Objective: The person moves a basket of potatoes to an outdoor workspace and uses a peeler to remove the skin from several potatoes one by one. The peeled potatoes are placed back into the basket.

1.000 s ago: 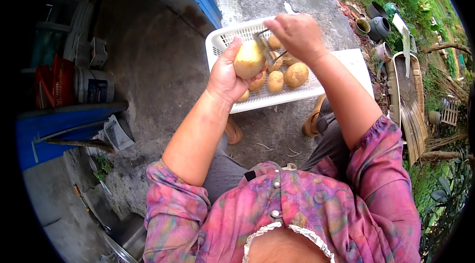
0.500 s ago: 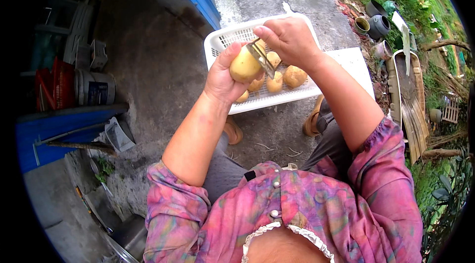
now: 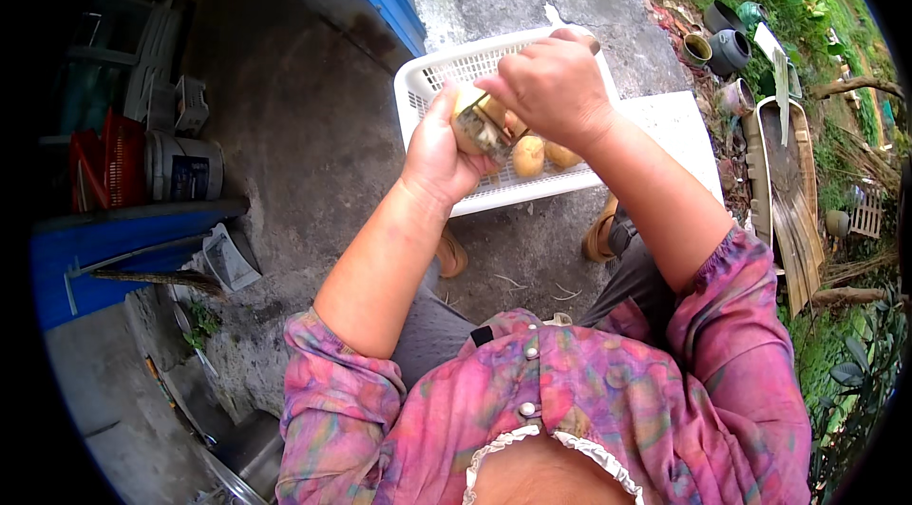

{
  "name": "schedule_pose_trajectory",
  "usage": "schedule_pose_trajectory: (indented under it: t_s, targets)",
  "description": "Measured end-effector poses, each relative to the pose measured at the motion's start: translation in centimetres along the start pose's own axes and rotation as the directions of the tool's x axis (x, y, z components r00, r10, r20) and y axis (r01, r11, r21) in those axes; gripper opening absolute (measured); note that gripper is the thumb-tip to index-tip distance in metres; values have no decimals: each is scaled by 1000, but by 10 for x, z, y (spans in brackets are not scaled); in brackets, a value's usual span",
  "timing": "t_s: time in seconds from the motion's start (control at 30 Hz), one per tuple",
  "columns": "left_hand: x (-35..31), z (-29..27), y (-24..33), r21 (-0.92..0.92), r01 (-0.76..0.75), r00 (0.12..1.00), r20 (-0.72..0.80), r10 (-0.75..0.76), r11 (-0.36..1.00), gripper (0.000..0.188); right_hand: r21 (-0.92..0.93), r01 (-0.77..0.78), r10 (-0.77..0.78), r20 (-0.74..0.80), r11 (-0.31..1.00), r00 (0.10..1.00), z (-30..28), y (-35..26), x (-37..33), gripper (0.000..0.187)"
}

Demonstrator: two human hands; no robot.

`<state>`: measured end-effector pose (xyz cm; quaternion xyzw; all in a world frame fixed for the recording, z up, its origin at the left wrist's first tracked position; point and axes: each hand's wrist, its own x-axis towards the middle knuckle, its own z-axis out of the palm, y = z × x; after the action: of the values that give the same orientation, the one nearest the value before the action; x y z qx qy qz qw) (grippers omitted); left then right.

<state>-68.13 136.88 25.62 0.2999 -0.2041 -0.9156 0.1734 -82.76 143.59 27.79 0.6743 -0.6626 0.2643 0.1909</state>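
My left hand (image 3: 432,153) is wrapped round a yellow potato (image 3: 465,132), which it holds up over the near left part of a white plastic basket (image 3: 408,95). In my right hand (image 3: 559,92) is a peeler (image 3: 496,125); its metal frame lies against the potato's right side, and its handle is mostly covered by my fingers. Below the hands, loose potatoes (image 3: 528,157) rest in the basket, some of them hidden behind my right hand. The potato's far side is out of sight.
The basket stands on a white board or low stand (image 3: 679,134) beyond my feet. Right of it are several pots (image 3: 728,51) and a long trough (image 3: 787,191). At left stand a white bucket (image 3: 185,170) and a red basket (image 3: 123,158). Thin peelings (image 3: 567,294) lie on the concrete.
My right hand has come down and nearer with the peeler, and its knuckles have turned. The potato in my left hand has tilted and is now partly covered by the peeler.
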Motion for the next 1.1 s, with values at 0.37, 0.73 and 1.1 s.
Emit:
schedule_pose_trajectory:
  t_s: [0.37, 0.73, 1.1]
  targets:
    - [-3, -1, 11, 153, -5, 995, 96, -10, 988, 46, -71, -279, 284, 56, 958, 957, 24, 56, -10, 40]
    - [4, -5, 2, 142, 53, 999, 1, -54, 989, 46, -126, -188, 199, 81, 974, 977, 27, 49, -11, 38]
    - [1, 10, -1, 95, -50, 997, -61, 56, 994, 44, 8, 10, -10, -6, 1000, 1000, 16, 7, -1, 36]
